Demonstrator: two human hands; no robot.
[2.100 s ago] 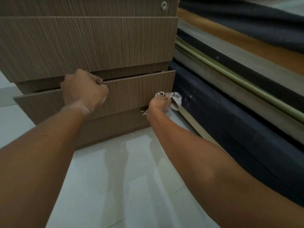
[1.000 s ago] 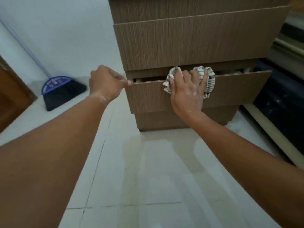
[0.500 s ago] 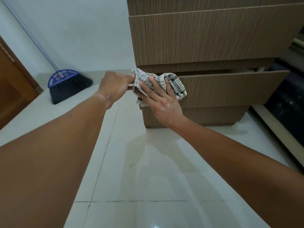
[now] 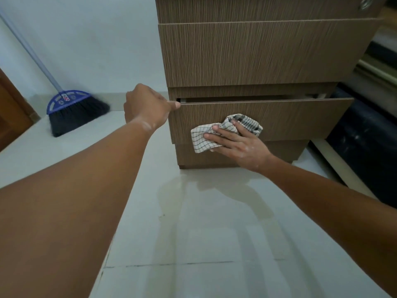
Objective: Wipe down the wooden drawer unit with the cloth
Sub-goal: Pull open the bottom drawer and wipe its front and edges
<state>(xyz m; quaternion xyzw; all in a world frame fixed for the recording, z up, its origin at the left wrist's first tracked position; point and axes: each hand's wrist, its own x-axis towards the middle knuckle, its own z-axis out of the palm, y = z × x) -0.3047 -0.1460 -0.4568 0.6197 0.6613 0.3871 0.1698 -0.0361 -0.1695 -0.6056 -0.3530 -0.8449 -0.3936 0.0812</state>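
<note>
The wooden drawer unit (image 4: 257, 52) stands on the floor ahead of me. Its bottom drawer (image 4: 300, 119) is pulled out a little. My left hand (image 4: 148, 106) grips the top left corner of that drawer front. My right hand (image 4: 238, 140) presses a checked cloth (image 4: 206, 136) flat against the lower left part of the drawer front, with its fingers spread over the cloth.
A blue broom (image 4: 73, 110) leans against the white wall at the left. A brown door (image 4: 10, 112) shows at the far left edge. Dark stacked boards or mattresses (image 4: 365, 130) lie to the right of the unit. Pale floor tiles (image 4: 193, 233) lie below.
My right hand has slid the cloth from the drawer's top left corner down and rightward onto the drawer front. My left hand stays on the corner. The view has shifted slightly left.
</note>
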